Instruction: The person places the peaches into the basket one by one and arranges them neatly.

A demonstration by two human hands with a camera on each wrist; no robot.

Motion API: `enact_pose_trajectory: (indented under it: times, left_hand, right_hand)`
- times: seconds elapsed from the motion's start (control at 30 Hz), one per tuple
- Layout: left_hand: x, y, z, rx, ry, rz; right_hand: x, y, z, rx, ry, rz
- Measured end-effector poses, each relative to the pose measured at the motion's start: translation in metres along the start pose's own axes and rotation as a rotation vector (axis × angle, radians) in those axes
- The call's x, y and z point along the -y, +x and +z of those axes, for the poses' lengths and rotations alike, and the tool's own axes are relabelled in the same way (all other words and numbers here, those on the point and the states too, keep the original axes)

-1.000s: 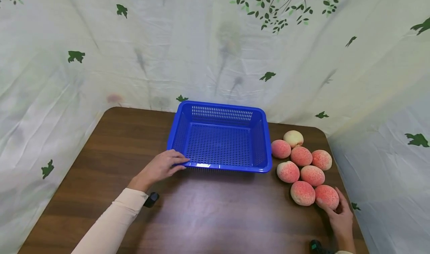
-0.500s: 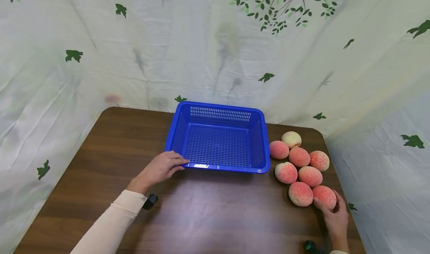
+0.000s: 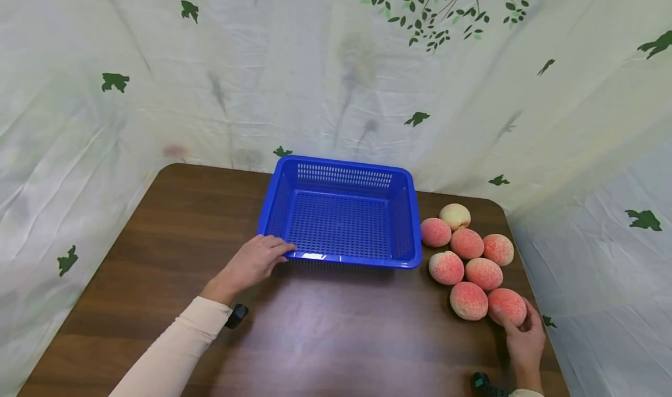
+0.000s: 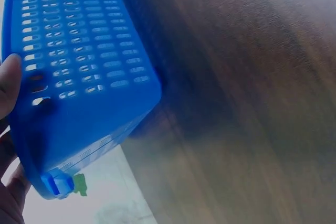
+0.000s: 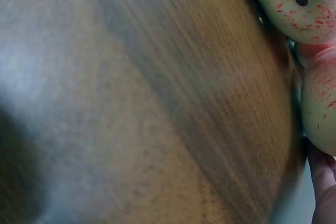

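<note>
A blue plastic basket (image 3: 346,262) with slotted walls stands at the back middle of the table, its bottom bare. My left hand (image 3: 254,263) grips its front left corner, fingers over the rim; the thumb (image 4: 8,85) lies against the slotted outer wall in the left wrist view. At the table's right side, my right hand (image 3: 527,340) holds a red-speckled peach (image 3: 509,302), thumb on its near left side and fingers round its right. In the right wrist view that peach (image 5: 323,98) is cut off by the frame edge, with a finger (image 5: 321,182) below it.
Several more peaches cluster right of the basket, including a pale one (image 3: 455,216) at the back and a red one (image 3: 469,301) beside the held peach. A leaf-printed cloth (image 3: 325,82) hangs behind the brown wooden table (image 3: 336,327).
My right wrist has shifted slightly left, the hand staying round the same peach. The left hand keeps its grip on the basket corner, and the head view has moved a little.
</note>
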State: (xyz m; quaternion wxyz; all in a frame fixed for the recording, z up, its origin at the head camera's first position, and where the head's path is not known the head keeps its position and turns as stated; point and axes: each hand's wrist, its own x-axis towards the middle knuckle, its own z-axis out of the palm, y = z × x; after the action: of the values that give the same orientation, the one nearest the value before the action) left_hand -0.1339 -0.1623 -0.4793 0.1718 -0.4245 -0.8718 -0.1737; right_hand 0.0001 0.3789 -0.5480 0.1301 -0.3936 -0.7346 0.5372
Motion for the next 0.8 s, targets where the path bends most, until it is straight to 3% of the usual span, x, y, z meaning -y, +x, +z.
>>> enact_pose_trajectory:
  times: [0.2,0.5,0.7,0.8]
  left_hand:
    - [-0.002,-0.005,0.007,-0.009,0.026,0.000]
    - [-0.001,-0.009,0.017,-0.068,0.066,0.015]
    - [0.000,-0.009,0.018,-0.078,0.043,0.015]
    - [0.000,-0.009,0.017,-0.074,0.037,0.012]
  right_hand:
    - [0.001,0.000,-0.002,-0.070,0.140,-0.014]
    - [0.014,0.001,-0.009,-0.111,0.364,-0.002]
    - [0.032,-0.002,-0.006,-0.111,0.343,-0.005]
    - [0.044,-0.004,-0.003,-0.059,0.330,-0.017]
